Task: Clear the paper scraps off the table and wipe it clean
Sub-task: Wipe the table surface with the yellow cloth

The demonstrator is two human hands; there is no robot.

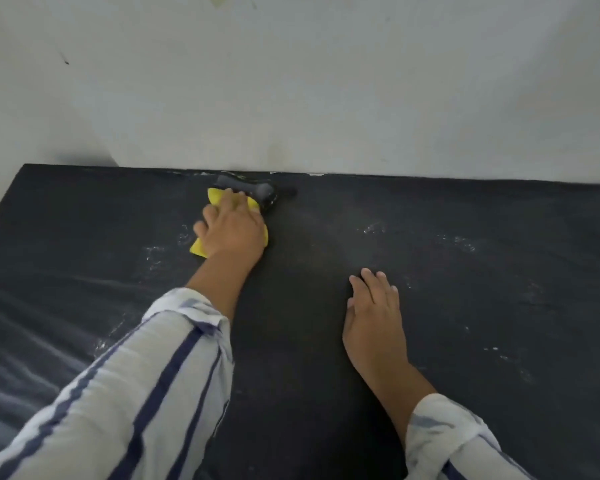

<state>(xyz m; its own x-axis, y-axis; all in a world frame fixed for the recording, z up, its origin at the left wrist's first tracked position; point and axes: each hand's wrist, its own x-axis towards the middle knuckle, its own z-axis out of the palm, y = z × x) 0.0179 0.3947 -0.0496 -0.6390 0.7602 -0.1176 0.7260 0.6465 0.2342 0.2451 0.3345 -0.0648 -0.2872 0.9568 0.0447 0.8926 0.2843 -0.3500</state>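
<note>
A yellow cloth [199, 248] lies on the black table [465, 306] near its far edge, left of centre. My left hand [231, 226] presses down on the cloth, fingers spread over it, and hides most of it. My right hand [374, 317] rests flat on the bare table surface with straight fingers and holds nothing. Whitish smears and specks [373, 228] show on the table to the right and left of the cloth. No paper scraps are plainly visible.
A black handled object [253, 188] lies by the far edge, just beyond the cloth and my left fingertips. A white wall [291, 81] rises directly behind the table. The table's left part looks wrinkled, like a covering.
</note>
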